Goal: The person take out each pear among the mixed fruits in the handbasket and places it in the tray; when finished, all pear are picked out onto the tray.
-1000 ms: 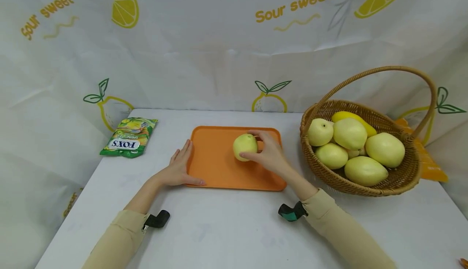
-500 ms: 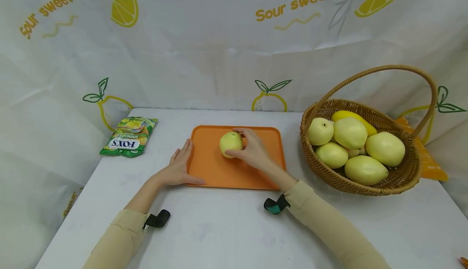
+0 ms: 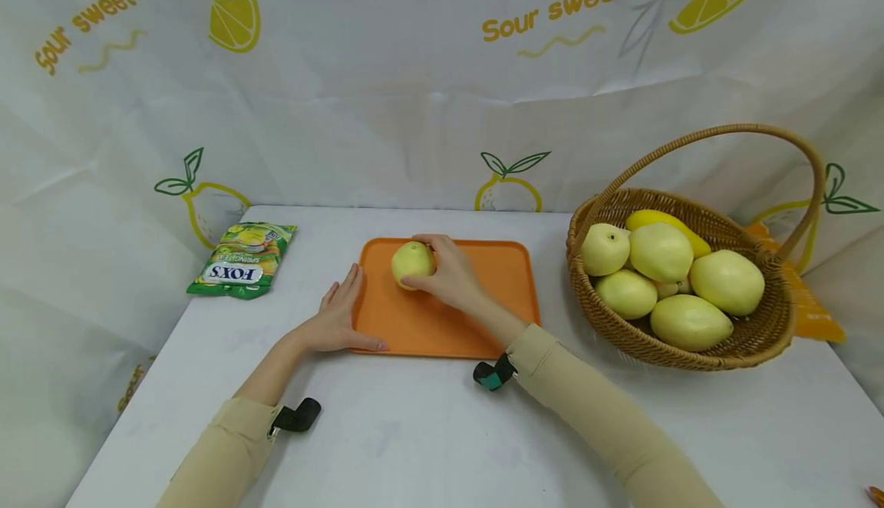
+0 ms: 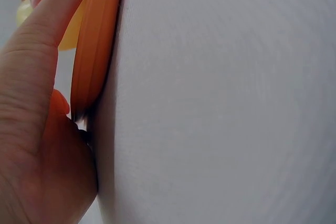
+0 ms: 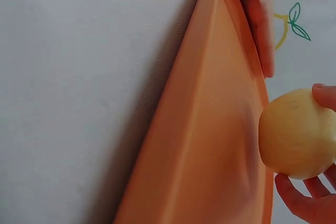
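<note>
My right hand [image 3: 447, 272] grips a round, pale yellow-green fruit [image 3: 412, 264], with the thumb on its near side and the fingers on its far side. The fruit is over the left part of an orange tray [image 3: 476, 331] that lies flat on the table. In the right wrist view the fruit [image 5: 296, 135] shows a smooth skin, with fingertips below and above it. My left hand [image 3: 337, 320] rests at the tray's left end, fingers straight along the left rim and thumb along the near rim. From the left wrist, the thumb [image 4: 31, 61] lies beside the tray's edge [image 4: 97, 45].
At the right stands a wicker basket [image 3: 587, 308] with a tall handle, holding several pale green fruits [image 3: 661, 252] and a yellow elongated one [image 3: 694, 241]. An orange packet [image 3: 815, 308] lies behind it. A green Fox's candy bag [image 3: 242, 259] lies at the back left.
My right hand has carried the round fruit leftward and slightly away from me, from right of the tray's middle to its left part. My left hand has stayed at the tray's left end.
</note>
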A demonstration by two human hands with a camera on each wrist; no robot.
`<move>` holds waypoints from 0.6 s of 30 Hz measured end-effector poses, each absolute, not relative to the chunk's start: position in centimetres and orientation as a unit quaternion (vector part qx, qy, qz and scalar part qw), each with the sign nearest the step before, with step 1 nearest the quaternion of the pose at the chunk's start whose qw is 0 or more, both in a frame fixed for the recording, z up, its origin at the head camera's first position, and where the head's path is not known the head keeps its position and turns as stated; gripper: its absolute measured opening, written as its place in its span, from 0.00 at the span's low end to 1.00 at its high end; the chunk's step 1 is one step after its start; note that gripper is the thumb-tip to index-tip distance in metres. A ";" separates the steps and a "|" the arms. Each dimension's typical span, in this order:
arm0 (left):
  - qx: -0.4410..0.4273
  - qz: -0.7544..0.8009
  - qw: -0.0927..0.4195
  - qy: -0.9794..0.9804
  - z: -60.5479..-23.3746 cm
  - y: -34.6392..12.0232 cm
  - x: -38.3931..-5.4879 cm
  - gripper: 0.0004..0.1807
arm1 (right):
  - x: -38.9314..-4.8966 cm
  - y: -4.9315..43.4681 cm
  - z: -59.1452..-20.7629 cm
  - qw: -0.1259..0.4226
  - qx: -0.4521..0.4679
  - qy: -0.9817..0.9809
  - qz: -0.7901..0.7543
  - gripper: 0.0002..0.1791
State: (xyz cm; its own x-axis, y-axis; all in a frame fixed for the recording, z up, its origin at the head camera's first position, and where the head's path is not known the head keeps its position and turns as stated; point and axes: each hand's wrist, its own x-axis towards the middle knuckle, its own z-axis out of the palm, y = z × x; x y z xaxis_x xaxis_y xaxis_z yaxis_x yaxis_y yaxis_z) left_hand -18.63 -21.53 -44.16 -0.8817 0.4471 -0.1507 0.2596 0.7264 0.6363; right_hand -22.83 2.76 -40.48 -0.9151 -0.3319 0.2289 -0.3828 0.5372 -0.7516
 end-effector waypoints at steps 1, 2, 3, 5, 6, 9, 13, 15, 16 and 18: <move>0.193 0.315 0.149 0.917 -44.2 -21.5 -18.6 0.74 | -23.0 2.6 -40.5 0.029 0.205 -0.877 0.434 0.37; 0.194 0.315 0.148 0.917 -44.2 -21.5 -18.6 0.74 | -23.1 2.4 -40.6 0.028 0.207 -0.877 0.433 0.37; 0.194 0.315 0.148 0.917 -44.2 -21.5 -18.6 0.74 | -23.2 2.2 -40.6 0.026 0.208 -0.878 0.430 0.37; 0.195 0.315 0.148 0.917 -44.2 -21.5 -18.6 0.74 | -23.4 1.8 -40.6 0.020 0.210 -0.879 0.428 0.37; 0.195 0.315 0.148 0.917 -44.2 -21.5 -18.6 0.74 | -23.5 1.7 -40.7 0.018 0.212 -0.879 0.427 0.37; 0.194 0.316 0.147 0.917 -44.2 -21.6 -18.6 0.74 | -23.7 1.1 -40.6 0.013 0.219 -0.877 0.427 0.38; 0.194 0.318 0.145 0.917 -44.3 -21.6 -18.6 0.74 | -24.1 0.5 -40.5 0.007 0.223 -0.880 0.420 0.38; 0.195 0.319 0.145 0.916 -44.3 -21.6 -18.6 0.74 | -24.4 0.3 -40.4 0.003 0.225 -0.882 0.414 0.38; 0.195 0.320 0.145 0.916 -44.4 -21.6 -18.6 0.74 | -24.6 0.1 -40.3 0.000 0.226 -0.883 0.412 0.38; 0.195 0.320 0.146 0.916 -44.4 -21.6 -18.6 0.74 | -24.8 0.0 -40.3 -0.006 0.226 -0.884 0.410 0.39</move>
